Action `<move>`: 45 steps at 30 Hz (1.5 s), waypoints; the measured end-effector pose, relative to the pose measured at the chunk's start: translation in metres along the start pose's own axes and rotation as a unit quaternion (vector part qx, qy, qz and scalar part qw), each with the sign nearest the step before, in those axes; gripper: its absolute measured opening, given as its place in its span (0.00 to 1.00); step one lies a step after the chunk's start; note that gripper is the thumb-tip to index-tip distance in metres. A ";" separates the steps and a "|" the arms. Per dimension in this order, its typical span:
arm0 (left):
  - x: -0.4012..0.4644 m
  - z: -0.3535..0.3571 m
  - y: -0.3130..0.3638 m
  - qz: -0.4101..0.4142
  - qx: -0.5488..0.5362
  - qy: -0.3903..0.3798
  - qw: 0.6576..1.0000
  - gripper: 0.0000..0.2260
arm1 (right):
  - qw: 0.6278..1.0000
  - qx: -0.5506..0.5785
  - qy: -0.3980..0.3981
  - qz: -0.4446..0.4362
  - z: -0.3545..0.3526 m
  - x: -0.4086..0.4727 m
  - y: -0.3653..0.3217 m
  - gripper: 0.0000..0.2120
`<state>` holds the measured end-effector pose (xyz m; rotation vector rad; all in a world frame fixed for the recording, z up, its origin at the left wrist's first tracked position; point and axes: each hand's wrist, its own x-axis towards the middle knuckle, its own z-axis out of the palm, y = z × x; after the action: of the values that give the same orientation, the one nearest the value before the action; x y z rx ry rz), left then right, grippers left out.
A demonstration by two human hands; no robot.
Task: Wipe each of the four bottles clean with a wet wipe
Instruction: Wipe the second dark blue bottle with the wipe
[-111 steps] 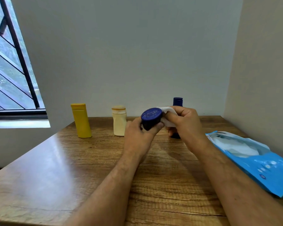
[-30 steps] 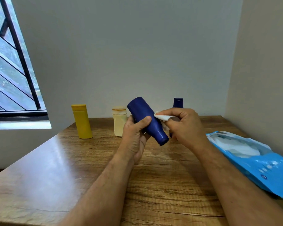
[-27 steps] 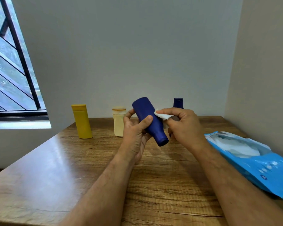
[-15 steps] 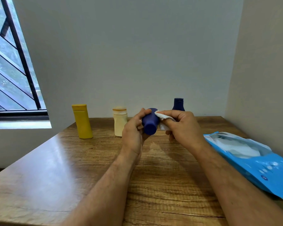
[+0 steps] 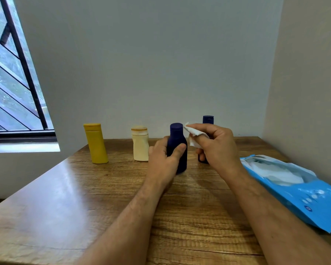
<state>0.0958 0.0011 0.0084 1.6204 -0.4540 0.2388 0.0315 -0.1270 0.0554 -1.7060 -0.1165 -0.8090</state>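
Note:
My left hand (image 5: 164, 157) grips a dark blue bottle (image 5: 177, 138) that stands upright, cap up, near the middle of the wooden table (image 5: 65, 197). Just to its right, my right hand (image 5: 216, 146) pinches a crumpled white wet wipe (image 5: 194, 135), held close to the bottle's shoulder without clearly touching it. A second dark blue bottle (image 5: 208, 120) stands behind my right hand, mostly hidden. A cream bottle (image 5: 140, 144) and a yellow bottle (image 5: 96, 143) stand upright further left along the back.
An open blue wet-wipe pack (image 5: 294, 186) lies on the table's right side, close to the right wall. A window with black bars (image 5: 13, 73) is at the left. Walls close off the table at the back and right.
The dark blue bottle went from tilted with its base toward me to upright with its cap up, lower near the table. My right hand has drawn the wipe slightly off to the right.

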 end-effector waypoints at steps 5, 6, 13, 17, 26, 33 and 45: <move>-0.003 0.001 0.001 0.026 0.072 -0.019 0.997 0.17 | 0.993 -0.065 -0.012 -0.102 0.000 -0.006 -0.004 0.17; -0.004 0.000 0.003 0.025 0.069 -0.028 0.997 0.17 | 0.992 -0.072 -0.014 -0.105 0.001 -0.006 -0.003 0.18; -0.014 -0.003 0.016 0.056 0.133 -0.081 0.986 0.16 | 0.974 -0.101 0.060 -0.196 -0.003 -0.001 -0.001 0.17; -0.015 -0.004 0.018 0.058 0.125 -0.083 0.987 0.10 | 0.977 -0.103 0.027 -0.184 -0.003 0.000 0.001 0.20; -0.017 -0.005 0.020 0.043 0.079 -0.090 0.992 0.12 | 0.980 -0.098 0.028 -0.169 -0.004 0.001 0.002 0.19; -0.011 -0.003 0.013 0.037 0.102 -0.039 0.993 0.32 | 0.984 -0.116 0.030 -0.134 -0.002 0.003 0.004 0.16; -0.002 0.000 -0.005 -0.064 0.319 0.041 0.945 0.31 | 0.978 -0.188 -0.015 -0.082 0.005 0.003 0.023 0.16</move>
<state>0.0959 0.0019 0.0034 2.2542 -0.2100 0.3795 0.0466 -0.1310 0.0380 -2.0874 -0.1332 -0.9731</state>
